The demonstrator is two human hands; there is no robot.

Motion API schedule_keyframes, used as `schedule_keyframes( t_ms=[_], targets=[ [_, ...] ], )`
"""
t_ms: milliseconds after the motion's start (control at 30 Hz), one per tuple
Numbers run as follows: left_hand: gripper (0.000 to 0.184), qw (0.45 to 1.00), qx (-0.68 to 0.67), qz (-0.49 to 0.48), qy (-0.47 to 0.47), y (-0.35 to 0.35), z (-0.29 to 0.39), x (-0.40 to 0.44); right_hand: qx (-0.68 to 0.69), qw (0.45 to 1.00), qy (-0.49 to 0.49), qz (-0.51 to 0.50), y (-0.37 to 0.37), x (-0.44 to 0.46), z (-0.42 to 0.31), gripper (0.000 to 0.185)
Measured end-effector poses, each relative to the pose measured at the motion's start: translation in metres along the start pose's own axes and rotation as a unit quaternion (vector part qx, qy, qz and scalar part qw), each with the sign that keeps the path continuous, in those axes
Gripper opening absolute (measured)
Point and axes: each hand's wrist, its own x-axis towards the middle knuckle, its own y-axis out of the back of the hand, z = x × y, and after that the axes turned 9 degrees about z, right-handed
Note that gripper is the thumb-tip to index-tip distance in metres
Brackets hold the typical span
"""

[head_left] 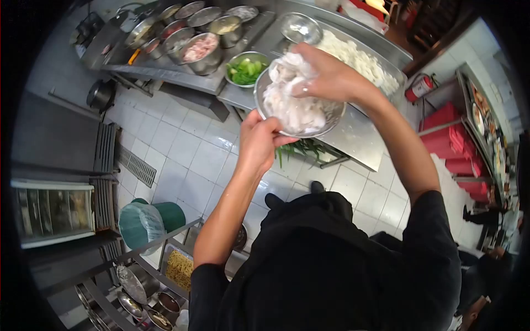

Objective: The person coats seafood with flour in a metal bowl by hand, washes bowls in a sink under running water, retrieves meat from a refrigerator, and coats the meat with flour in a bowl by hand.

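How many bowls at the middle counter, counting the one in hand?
3: held bowl, in the left hand; greens bowl, to its left; shiny bowl, beyond the right hand. Others may be hidden.

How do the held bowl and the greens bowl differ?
The held bowl contains pale food; the greens bowl, green pieces. The left hand grips the held bowl; the greens bowl rests on the counter. The held bowl looks larger than the greens bowl. Both look round and metallic.

no readable text or numbers, pale label [427, 81] on red fire extinguisher [413, 94], print too small
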Motion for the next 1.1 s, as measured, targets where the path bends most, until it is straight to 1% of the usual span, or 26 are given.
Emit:
schedule_keyframes(
  t_ms=[33, 67, 100, 167, 233, 267, 300, 367, 400, 433, 500, 533, 567, 633, 667, 700, 767, 800, 833, 900, 933, 967, 1033, 1067, 1100],
  targets=[
    [0.031, 1.000, 0.007, -0.007, 0.008, -0.018, -0.011, 0.001, 0.011, 0.999, -0.027, -0.013, 0.013, -0.014, 0.013, 0.069],
    [0.029, 1.000, 0.005, -0.023, 0.008, -0.036, -0.022, 0.003, 0.010, 0.999, -0.037, -0.006, 0.020, -0.033, 0.026, 0.069],
    [0.027, 0.999, 0.003, -0.041, 0.008, -0.055, -0.034, 0.003, -0.134, 0.990, -0.006, 0.046, 0.020, -0.058, 0.042, 0.072],
    [0.025, 0.997, 0.030, -0.064, 0.023, -0.092, -0.066, 0.002, -0.283, 0.954, 0.007, 0.099, 0.034, -0.097, 0.079, 0.074],
    [0.021, 0.993, 0.076, -0.087, 0.038, -0.131, -0.104, 0.001, -0.285, 0.953, -0.043, 0.096, 0.058, -0.137, 0.119, 0.070],
    [0.021, 0.990, 0.086, -0.101, 0.049, -0.153, -0.125, -0.001, -0.298, 0.948, -0.071, 0.091, 0.074, -0.157, 0.138, 0.065],
    [0.022, 0.987, 0.095, -0.104, 0.073, -0.173, -0.147, -0.004, -0.300, 0.945, -0.090, 0.097, 0.088, -0.177, 0.158, 0.065],
    [0.024, 0.981, 0.112, -0.107, 0.120, -0.215, -0.187, -0.012, -0.323, 0.930, -0.110, 0.134, 0.123, -0.213, 0.200, 0.062],
    [0.024, 0.978, 0.117, -0.118, 0.129, -0.240, -0.206, -0.016, -0.318, 0.924, -0.155, 0.145, 0.143, -0.230, 0.217, 0.065],
    [0.022, 0.975, 0.110, -0.135, 0.136, -0.261, -0.224, -0.020, -0.317, 0.920, -0.173, 0.150, 0.164, -0.249, 0.226, 0.065],
    [0.020, 0.968, 0.112, -0.163, 0.152, -0.301, -0.254, -0.029, -0.154, 0.931, -0.256, 0.209, 0.209, -0.285, 0.237, 0.068],
    [0.019, 0.963, 0.117, -0.185, 0.157, -0.322, -0.267, -0.035, -0.104, 0.935, -0.256, 0.221, 0.224, -0.304, 0.249, 0.074],
    [0.018, 0.957, 0.118, -0.208, 0.161, -0.343, -0.280, -0.040, -0.111, 0.929, -0.268, 0.231, 0.235, -0.321, 0.256, 0.074],
    [0.017, 0.945, 0.128, -0.252, 0.167, -0.380, -0.307, -0.049, -0.097, 0.931, -0.290, 0.199, 0.251, -0.353, 0.268, 0.082],
    [0.016, 0.937, 0.147, -0.264, 0.173, -0.395, -0.319, -0.050, -0.084, 0.930, -0.270, 0.233, 0.255, -0.370, 0.281, 0.087],
    [0.016, 0.930, 0.167, -0.276, 0.179, -0.409, -0.332, -0.051, -0.091, 0.922, -0.285, 0.247, 0.264, -0.389, 0.289, 0.087],
    [0.017, 0.913, 0.193, -0.308, 0.184, -0.429, -0.368, -0.046, -0.044, 0.915, -0.362, 0.172, 0.282, -0.416, 0.309, 0.085],
    [0.022, 0.899, 0.221, -0.320, 0.200, -0.438, -0.381, -0.047, -0.066, 0.915, -0.362, 0.165, 0.291, -0.428, 0.316, 0.077],
    [0.027, 0.884, 0.247, -0.333, 0.215, -0.445, -0.388, -0.043, -0.067, 0.910, -0.370, 0.172, 0.301, -0.433, 0.321, 0.077],
    [0.027, 0.871, 0.262, -0.350, 0.226, -0.469, -0.411, -0.049, -0.079, 0.896, -0.419, 0.122, 0.330, -0.458, 0.333, 0.066],
    [0.027, 0.866, 0.261, -0.354, 0.238, -0.484, -0.419, -0.052, -0.061, 0.899, -0.402, 0.165, 0.345, -0.470, 0.341, 0.049],
    [0.027, 0.862, 0.258, -0.357, 0.250, -0.498, -0.428, -0.054, -0.061, 0.896, -0.408, 0.167, 0.362, -0.479, 0.348, 0.049],
    [0.028, 0.854, 0.253, -0.374, 0.259, -0.530, -0.446, -0.053, -0.068, 0.872, -0.442, 0.201, 0.400, -0.491, 0.359, 0.045],
    [0.029, 0.847, 0.253, -0.388, 0.262, -0.544, -0.451, -0.052, -0.069, 0.869, -0.446, 0.203, 0.416, -0.494, 0.359, 0.045],
    [0.030, 0.840, 0.252, -0.403, 0.263, -0.563, -0.459, -0.051, -0.100, 0.866, -0.439, 0.217, 0.435, -0.498, 0.361, 0.043]
  ],
)
